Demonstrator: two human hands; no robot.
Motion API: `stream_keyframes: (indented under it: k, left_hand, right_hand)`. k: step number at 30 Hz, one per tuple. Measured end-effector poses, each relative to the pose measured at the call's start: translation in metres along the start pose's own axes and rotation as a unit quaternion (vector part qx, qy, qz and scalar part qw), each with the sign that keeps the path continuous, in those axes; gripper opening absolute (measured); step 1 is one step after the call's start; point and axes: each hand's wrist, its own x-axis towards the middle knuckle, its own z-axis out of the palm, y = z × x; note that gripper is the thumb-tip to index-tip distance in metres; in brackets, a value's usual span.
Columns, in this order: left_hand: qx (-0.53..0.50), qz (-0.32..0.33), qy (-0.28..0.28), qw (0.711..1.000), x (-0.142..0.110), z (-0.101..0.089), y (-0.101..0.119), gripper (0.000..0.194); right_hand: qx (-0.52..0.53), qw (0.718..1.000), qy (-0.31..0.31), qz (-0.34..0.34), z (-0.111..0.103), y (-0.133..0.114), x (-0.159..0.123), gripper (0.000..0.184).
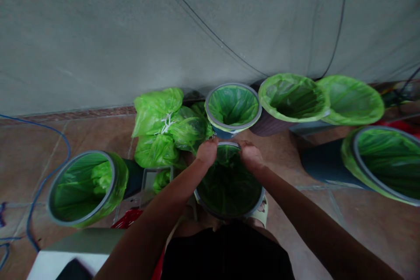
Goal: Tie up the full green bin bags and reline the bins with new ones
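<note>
A round trash bin (pixel 259 203) stands on the floor between my feet, its inside covered by a dark green bin liner (pixel 226 183) and its top edge by a grey ring. My left hand (pixel 207 152) is closed on the far left of this rim. At the far right of the same rim, my right hand (pixel 251 155) is closed too. The fingertips are partly hidden behind the rim, so whether they pinch the liner or the ring does not show clearly. Just beyond my hands is another lined bin (pixel 210 113) with a grey ring.
Tied green bags (pixel 155 113) lie against the wall at left. A lined bin (pixel 82 218) stands lower left, near a grey container (pixel 149 179) and a white surface (pixel 59 262). More lined bins (pixel 272 127) stand at right. A blue cable (pixel 67 148) crosses the floor.
</note>
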Motion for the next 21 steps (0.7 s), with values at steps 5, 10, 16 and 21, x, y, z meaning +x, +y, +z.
stream_keyframes:
  k: [5,10,16,21]
  left_hand:
    - [0.005,0.005,-0.004,1.000,-0.001,-0.006,0.002,0.035]
    - [-0.005,0.022,0.008,1.000,0.004,-0.010,0.010,0.037]
    - [-0.003,0.062,-0.020,0.998,0.013,-0.007,0.005,0.018]
    - [0.009,0.048,-0.009,0.999,0.012,-0.003,0.004,0.020]
  right_hand:
    - [0.014,1.000,0.009,-0.002,-0.005,0.000,-0.002,0.035]
    - [0.027,0.999,0.012,-0.031,-0.003,-0.007,0.008,0.038]
    - [0.032,0.998,0.026,-0.054,0.008,-0.003,0.015,0.027]
    - [-0.006,0.999,0.045,-0.002,0.011,-0.009,0.013,0.026]
